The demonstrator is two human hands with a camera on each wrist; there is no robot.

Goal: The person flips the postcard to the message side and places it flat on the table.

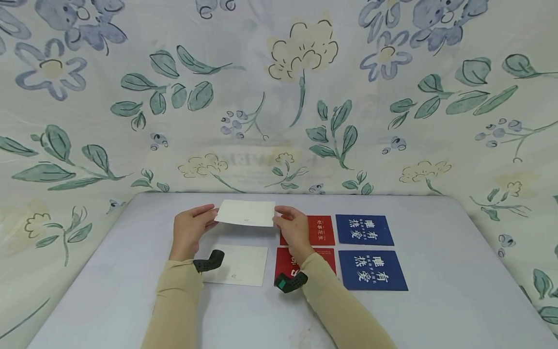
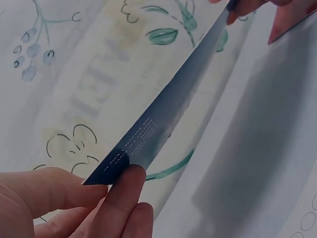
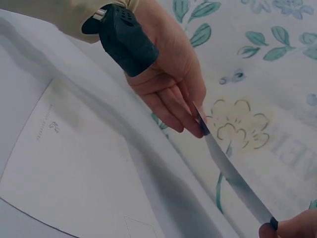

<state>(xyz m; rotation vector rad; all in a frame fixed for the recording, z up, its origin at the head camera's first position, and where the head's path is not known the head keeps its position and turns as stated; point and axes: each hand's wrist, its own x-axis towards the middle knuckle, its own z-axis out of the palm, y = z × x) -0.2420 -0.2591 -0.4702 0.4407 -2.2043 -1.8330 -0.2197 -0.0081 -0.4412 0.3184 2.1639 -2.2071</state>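
Raised above the table's far part is a white-faced postcard (image 1: 246, 213), held level between both hands. Its underside is dark blue with small white print, as the left wrist view shows. My left hand (image 1: 192, 231) pinches its left edge between thumb and fingers. At the opposite edge, my right hand (image 1: 297, 232) pinches the corner, seen also in the right wrist view. Below the raised card, another white postcard (image 1: 246, 264) lies on the table, its left part hidden by the left wrist's black device (image 1: 209, 261).
A red card (image 1: 322, 230) and a second red card (image 1: 327, 259) lie partly under the right hand and wrist. Farther right are two blue cards with white characters, a far one (image 1: 366, 230) and a near one (image 1: 374, 271). A floral cloth (image 1: 253, 97) hangs behind the table (image 1: 457, 291).
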